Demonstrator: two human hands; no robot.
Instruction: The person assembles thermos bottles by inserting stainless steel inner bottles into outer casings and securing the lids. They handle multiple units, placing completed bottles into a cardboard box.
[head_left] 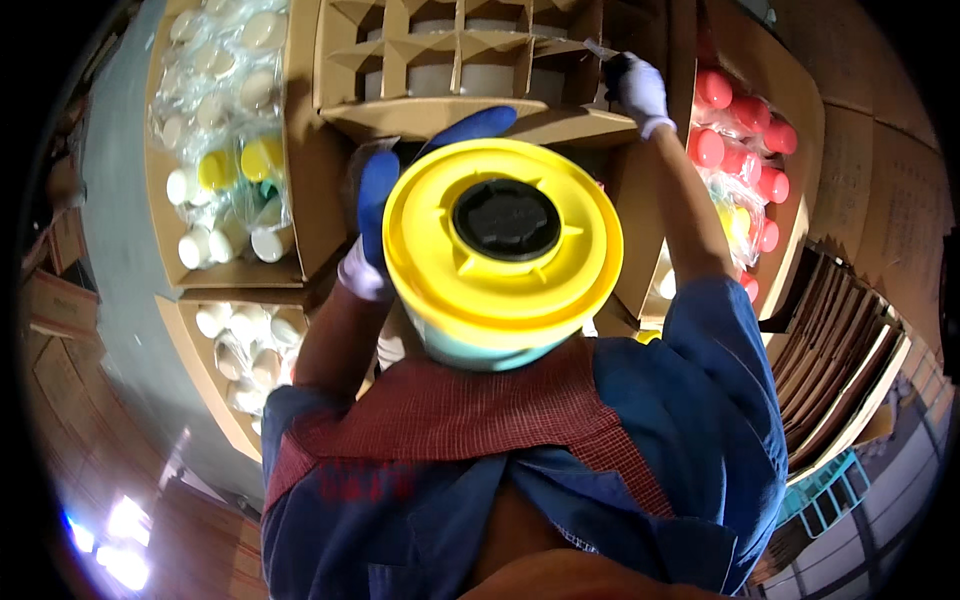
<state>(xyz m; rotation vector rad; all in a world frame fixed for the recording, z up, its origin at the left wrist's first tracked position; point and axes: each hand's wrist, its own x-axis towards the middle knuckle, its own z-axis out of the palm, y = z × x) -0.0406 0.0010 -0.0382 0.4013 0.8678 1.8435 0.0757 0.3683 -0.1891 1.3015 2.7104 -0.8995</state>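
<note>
A round tub with a wide yellow lid [425,265] and a black cap [507,220] in its middle is held close against my chest. Its pale bluish body shows just under the lid. My left hand [376,205], in a white glove with blue-coated fingers, is wrapped round the tub's far left side; the lid hides part of the palm. Stretched out ahead, my gloved right hand [640,92] is closed at the right end of a divided carton [455,113]. Something thin and pale sticks out past its dark fingertips, too small to name.
Left stands a carton [297,150] of bagged bottles with white and yellow caps, with another carton [225,385] of white-capped bottles nearer me. Red-capped bottles [725,145] fill a carton on the right. Folded cardboard [835,350] stands upright at the right, by a turquoise crate [825,495].
</note>
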